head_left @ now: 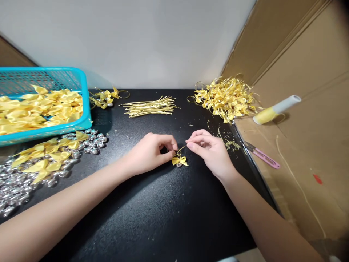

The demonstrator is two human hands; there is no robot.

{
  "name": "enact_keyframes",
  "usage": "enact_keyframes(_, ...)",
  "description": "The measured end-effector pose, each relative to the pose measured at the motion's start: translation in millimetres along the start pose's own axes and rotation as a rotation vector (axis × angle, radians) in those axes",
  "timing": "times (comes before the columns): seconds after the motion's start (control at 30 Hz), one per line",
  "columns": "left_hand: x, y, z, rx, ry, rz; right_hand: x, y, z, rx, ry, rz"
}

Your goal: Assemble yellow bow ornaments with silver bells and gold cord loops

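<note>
My left hand (151, 153) curled, thumb and finger pinching gold wire (183, 147) above the yellow bow (180, 160), my right hand (211, 151) pinching it too, black tabletop (152, 207) beneath.

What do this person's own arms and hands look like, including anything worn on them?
The left hand and right hand are bare: no gloves, and no rings can be seen. The left forearm and right forearm taper toward the wrists, with no sleeve, watch or bracelet in view. No clear markings show; the nails are too small to describe.
</note>
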State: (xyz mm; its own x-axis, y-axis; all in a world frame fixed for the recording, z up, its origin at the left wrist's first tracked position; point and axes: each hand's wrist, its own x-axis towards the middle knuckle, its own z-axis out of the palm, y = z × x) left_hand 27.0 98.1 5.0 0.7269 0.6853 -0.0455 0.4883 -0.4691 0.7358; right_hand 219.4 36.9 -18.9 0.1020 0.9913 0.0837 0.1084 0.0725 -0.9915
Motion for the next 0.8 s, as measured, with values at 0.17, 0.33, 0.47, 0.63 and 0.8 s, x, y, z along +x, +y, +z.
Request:
enact_keyframes(0.17, 3.5, 0.2, -5.1, 0.056, -0.084, 0.02, -0.5, -5.7, 0.4, 0.036, -0.035, -0.01)
enact_keyframes(0.33, 7.9, 3.5, -8.7, 0.158, -0.144, 0.04, 0.3, -8.2, -0.8, 0.042, -0.015, -0.027)
enact_keyframes(0.47, 7.7, 2.5, -11.1, 0.171, -0.186, 0.114, 1.3, -7.8, -2.7, 0.036, 0.013, -0.028)
enact_keyframes(0.63, 9.6, 0.6, -17.4, 0.152, -0.173, 0.16, 2.1, -6.3, -3.7, 0.012, 0.021, -0.027)
enact_keyframes(0.8, 17.9, 1.7, -20.3, -0.009, -0.162, 0.137, 2.6, -5.9, -3.3, 0.027, 0.01, -0.04)
